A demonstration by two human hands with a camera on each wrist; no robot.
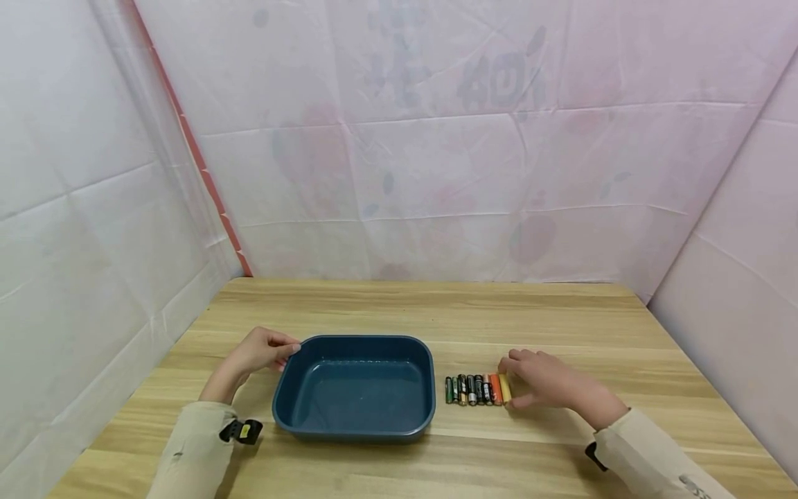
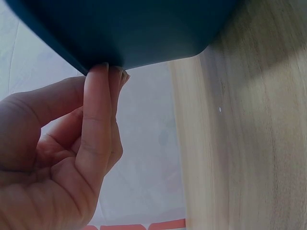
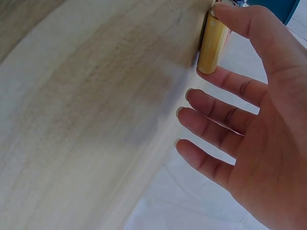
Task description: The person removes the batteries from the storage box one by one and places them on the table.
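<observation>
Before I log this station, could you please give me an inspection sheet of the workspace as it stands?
Surface: light wooden table, no spills seen.
Job's things: dark blue plastic tray, nothing in it; row of batteries lying side by side on the table to its right, yellow battery at the right end.
Clutter: nothing seen.
Hands: left hand pinches the tray's far left corner; right hand has thumb and index finger on the yellow battery, other fingers spread.
Cables: nothing seen; a small black clip sits on the left sleeve.
Surroundings: pale pink sheeting on three sides, red strip at the left corner.
</observation>
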